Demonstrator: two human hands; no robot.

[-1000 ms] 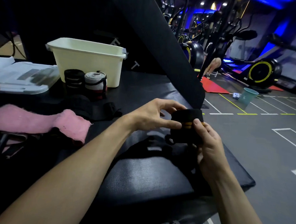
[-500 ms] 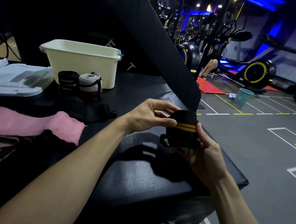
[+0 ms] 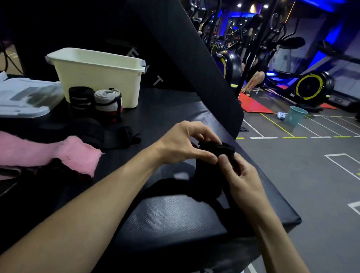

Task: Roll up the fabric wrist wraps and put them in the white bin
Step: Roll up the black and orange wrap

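2 hands meet over the near corner of a black padded box (image 3: 170,216), working 1 black wrap (image 3: 212,168) between them. The left hand (image 3: 182,145) pinches the top of the wrap with thumb and curled fingers; the right hand (image 3: 241,182) grips it from below and the side, its thumb lying against the fabric just beside the left thumb. The wrap's upper part is bunched into a partial roll, and its loose tail hangs down onto the box top.

Farther back on the same surface stands the white bin (image 3: 98,76), upright, well apart from the hands. Touching its front wall are 2 rolled wraps on end, side by side: a black roll (image 3: 80,97) on the left and a grey roll (image 3: 108,102) with a black strap on the right. In front of them lies a loose black wrap (image 3: 103,133). A pink cloth (image 3: 43,152) lies flat at the left, and a clear lid (image 3: 19,97) rests left of the bin.
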